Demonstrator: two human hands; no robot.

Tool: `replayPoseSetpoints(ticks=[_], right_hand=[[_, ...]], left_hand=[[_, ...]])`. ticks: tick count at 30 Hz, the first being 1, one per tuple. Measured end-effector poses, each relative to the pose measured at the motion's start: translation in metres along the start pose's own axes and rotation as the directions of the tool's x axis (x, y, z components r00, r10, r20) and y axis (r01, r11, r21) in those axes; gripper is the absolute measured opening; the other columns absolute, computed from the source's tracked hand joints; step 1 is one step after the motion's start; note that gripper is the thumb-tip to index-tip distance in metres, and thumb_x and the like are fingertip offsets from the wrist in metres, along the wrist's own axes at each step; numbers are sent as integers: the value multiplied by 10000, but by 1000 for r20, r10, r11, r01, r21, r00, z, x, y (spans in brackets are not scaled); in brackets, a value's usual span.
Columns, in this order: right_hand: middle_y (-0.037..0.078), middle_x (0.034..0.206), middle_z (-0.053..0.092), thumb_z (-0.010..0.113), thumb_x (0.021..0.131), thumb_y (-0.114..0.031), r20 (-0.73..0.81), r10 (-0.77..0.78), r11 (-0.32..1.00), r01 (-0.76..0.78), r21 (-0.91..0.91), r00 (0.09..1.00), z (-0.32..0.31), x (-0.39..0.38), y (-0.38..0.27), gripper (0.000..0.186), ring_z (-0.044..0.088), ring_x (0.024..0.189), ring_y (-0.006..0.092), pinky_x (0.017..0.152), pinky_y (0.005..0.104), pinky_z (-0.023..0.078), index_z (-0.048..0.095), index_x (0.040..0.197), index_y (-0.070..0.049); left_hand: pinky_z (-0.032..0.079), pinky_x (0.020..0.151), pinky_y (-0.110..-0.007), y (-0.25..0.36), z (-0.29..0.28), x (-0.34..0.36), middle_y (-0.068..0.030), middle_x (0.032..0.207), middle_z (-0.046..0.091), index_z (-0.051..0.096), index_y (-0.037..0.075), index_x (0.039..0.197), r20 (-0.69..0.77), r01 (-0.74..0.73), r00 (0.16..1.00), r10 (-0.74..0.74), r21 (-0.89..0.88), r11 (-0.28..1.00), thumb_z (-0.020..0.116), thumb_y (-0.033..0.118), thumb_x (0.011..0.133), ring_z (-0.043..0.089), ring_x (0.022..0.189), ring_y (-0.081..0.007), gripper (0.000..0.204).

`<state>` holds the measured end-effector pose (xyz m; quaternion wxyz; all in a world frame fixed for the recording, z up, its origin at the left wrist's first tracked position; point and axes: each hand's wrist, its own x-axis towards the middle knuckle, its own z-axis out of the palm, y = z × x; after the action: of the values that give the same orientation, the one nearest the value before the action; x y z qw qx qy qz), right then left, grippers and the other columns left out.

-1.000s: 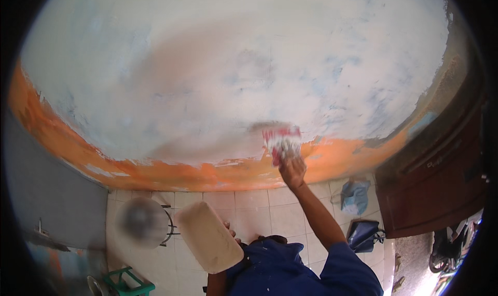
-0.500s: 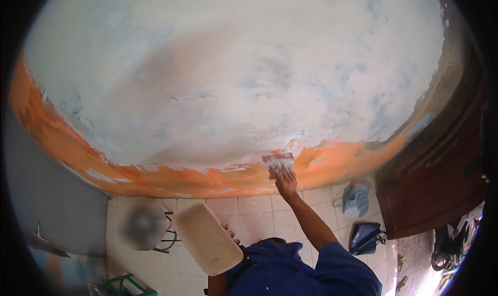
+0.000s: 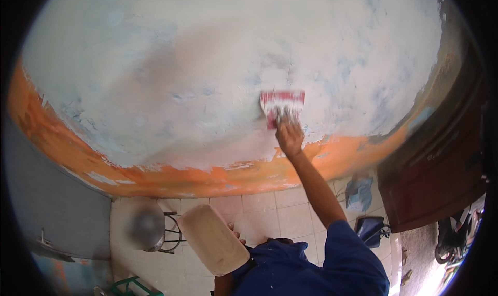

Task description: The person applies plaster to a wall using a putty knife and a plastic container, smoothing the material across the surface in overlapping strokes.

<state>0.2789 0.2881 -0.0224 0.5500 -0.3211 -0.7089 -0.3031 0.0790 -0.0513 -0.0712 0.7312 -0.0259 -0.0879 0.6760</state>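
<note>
My right hand (image 3: 289,132) grips a red putty spreader (image 3: 282,97) smeared with white, its wide edge on the whitish wall (image 3: 207,52) above the orange band. White paste coats the fingers. In front of my body, my left hand (image 3: 236,233) holds a beige rectangular tub-like thing (image 3: 212,241) with rounded corners. Only some fingertips show along its right side; the rest of that hand is hidden behind it. Whether anything lies in the tub I cannot tell.
Bare orange paint (image 3: 192,182) runs along the wall's foot. A stool (image 3: 171,233) with dark metal legs stands left on the tiled floor (image 3: 259,208), near a green frame (image 3: 136,286). At right are a blue bag (image 3: 359,193), a dark bag (image 3: 370,230) and a dark brown door (image 3: 436,182).
My right hand has moved up the wall with the spreader, from the orange edge onto the white area. My left hand still holds the tub in nearly the same place.
</note>
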Motion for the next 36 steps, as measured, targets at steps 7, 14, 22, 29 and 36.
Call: replayPoseSetpoints(ticks=[7,14,22,29,36], right_hand=[[151,979,656,579,754,38,341,212,965,-251,73,916,-49,-133,-47,151,647,916,295,796,392,519,579,896,-11],[100,1011,632,555,784,113,519,855,-401,-654,642,-15,-116,-43,-72,205,613,952,194,846,334,491,549,953,-3],[92,1003,603,551,790,56,784,611,-739,-277,615,112,-133,-39,-54,258,597,944,215,841,351,518,563,1043,7],[129,1096,610,664,833,-111,492,840,-381,-399,834,227,-113,11,-47,316,603,981,238,929,344,488,584,1073,78],[214,1318,500,500,771,143,-55,310,951,-310,16,949,-51,55,-52,527,483,1229,361,1033,449,383,491,1287,35]], left_hand=[[317,1015,-499,12,-15,-14,-177,1192,459,342,10,1275,0,39,999,-39,4,999,668,393,809,480,1145,-315,686],[312,1019,-499,7,-27,-25,-191,1185,487,350,11,1264,-29,-15,999,14,-21,1000,668,398,813,482,1163,-323,674],[368,976,-572,4,-17,-12,-248,1217,475,292,-29,1359,26,91,995,-91,1,996,638,444,827,490,1110,-399,791],[398,945,-588,1,-19,-16,-219,1205,485,310,-5,1348,-30,18,999,-17,41,999,619,483,828,497,1120,-395,778],[436,895,-574,47,-22,7,-222,1178,511,321,16,1355,-38,137,990,-134,92,986,650,502,792,498,1090,-429,814]])
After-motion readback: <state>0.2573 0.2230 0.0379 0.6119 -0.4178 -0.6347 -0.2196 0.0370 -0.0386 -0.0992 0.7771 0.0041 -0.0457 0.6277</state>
